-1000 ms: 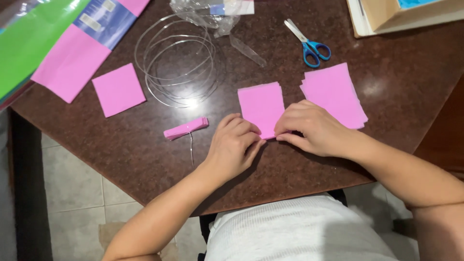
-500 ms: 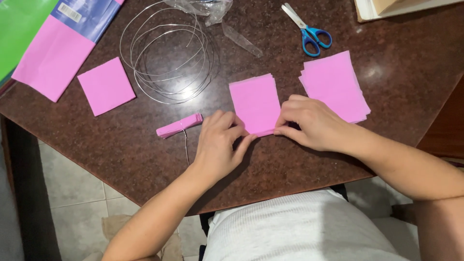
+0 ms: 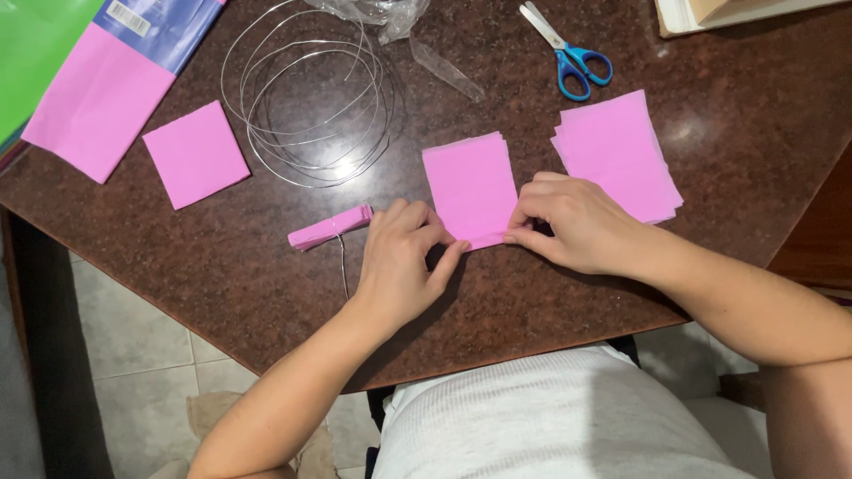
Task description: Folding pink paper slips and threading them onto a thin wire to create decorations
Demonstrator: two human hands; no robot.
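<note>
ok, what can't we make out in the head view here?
- Near edge of the pink paper stack: covered by the left hand and right hand, so any fold there is hidden.
- Box at top right: cut off by the frame edge.
- Plastic wrap at top: cut off; contents unclear.
- Green sheet at top left: runs out of frame.
- Wire stem under the folded pink strip: too thin to trace its end.

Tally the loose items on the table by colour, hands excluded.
Pink: 5, namely the stack being folded, the stack by the right hand, the single square, the folded strip on wire and the large sheet
Silver: 1, the wire coil
Blue-handled: 1, the scissors
Clear: 1, the plastic wrap
Total: 8
</note>
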